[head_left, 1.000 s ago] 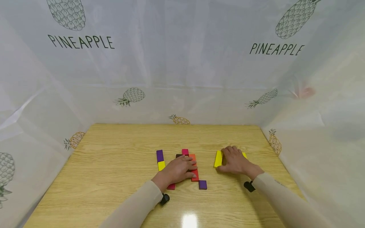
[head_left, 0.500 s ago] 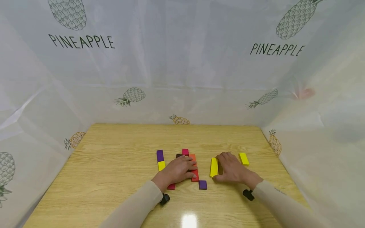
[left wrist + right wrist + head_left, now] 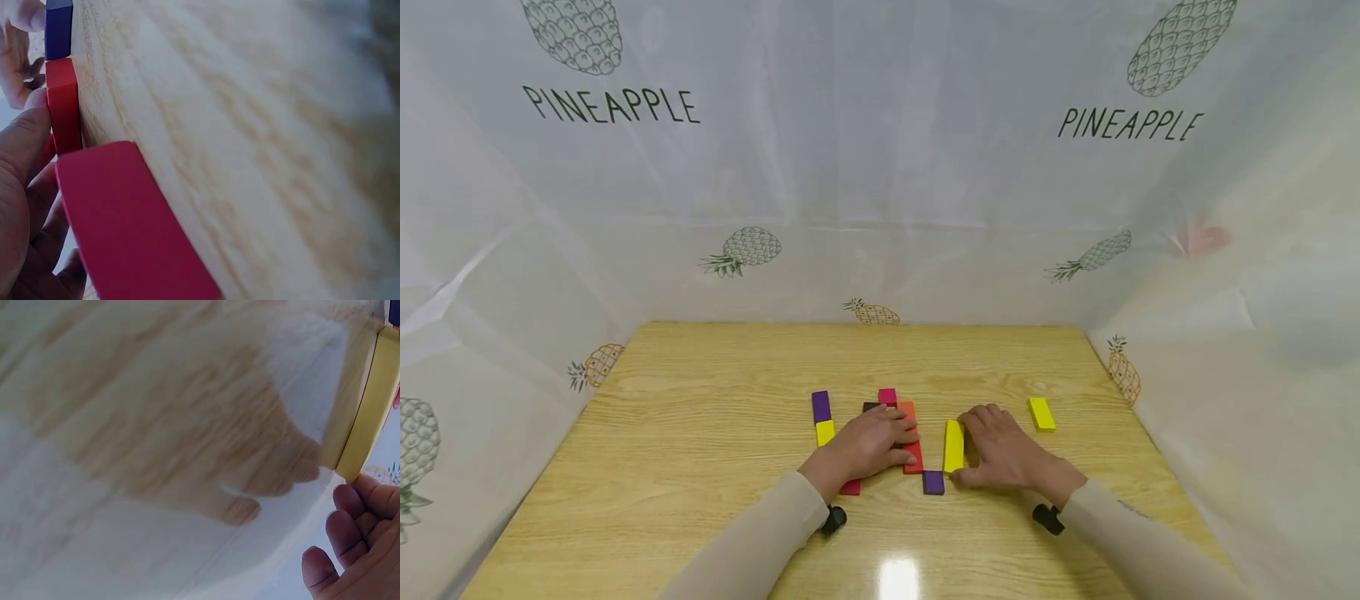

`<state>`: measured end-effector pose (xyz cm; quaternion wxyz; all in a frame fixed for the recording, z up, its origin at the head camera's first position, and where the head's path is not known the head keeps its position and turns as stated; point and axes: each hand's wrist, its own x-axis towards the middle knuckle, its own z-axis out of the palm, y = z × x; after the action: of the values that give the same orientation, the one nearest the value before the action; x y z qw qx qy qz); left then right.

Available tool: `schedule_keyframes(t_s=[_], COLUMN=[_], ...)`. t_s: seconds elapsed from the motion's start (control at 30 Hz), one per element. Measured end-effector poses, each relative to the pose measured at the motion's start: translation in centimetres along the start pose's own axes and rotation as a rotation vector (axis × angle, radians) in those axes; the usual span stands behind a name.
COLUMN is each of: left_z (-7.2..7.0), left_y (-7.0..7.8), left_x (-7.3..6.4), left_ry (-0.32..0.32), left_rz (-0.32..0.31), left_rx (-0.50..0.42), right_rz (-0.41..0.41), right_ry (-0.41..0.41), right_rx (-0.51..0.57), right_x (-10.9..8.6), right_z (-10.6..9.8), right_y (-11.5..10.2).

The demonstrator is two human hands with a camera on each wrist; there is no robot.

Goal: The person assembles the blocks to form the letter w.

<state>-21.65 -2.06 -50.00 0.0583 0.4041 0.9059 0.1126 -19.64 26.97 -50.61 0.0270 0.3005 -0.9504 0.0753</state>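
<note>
My right hand (image 3: 1003, 450) holds a long yellow block (image 3: 954, 447) by its ends between thumb and fingers. The block lies just right of a red block (image 3: 913, 460), a gap between them, its near end beside a small purple block (image 3: 933, 482). In the right wrist view, fingers touch one end of the yellow block (image 3: 374, 403). My left hand (image 3: 867, 443) rests, fingers extended, over the cluster, touching the red and orange (image 3: 907, 410) blocks. It hides part of the cluster. The left wrist view shows the thumb against the red block (image 3: 64, 115), near a magenta block (image 3: 131, 219).
Another yellow block (image 3: 1041, 414) lies farther right on the wooden table (image 3: 722, 367). Left of the cluster are a purple block (image 3: 822, 407) and a yellow one (image 3: 825, 432). A pink block (image 3: 887, 396) sits at the back. Pineapple-print sheeting (image 3: 880, 167) surrounds the table.
My right hand has slid the long yellow block left and toward me, up near the small purple block. The other yellow block has come fully into view. My left hand stays put.
</note>
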Motion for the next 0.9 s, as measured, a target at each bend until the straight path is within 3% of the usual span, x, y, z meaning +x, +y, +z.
schedule_keyframes(t_s=[0.9], left_z=[0.1], left_y=[-0.07], left_x=[-0.01], left_ry=[0.004], left_rz=[0.01], left_rx=[0.014], right_rz=[0.001], right_ry=[-0.007], right_rx=[-0.004], right_x=[0.33], right_z=[0.19], right_y=[-0.32])
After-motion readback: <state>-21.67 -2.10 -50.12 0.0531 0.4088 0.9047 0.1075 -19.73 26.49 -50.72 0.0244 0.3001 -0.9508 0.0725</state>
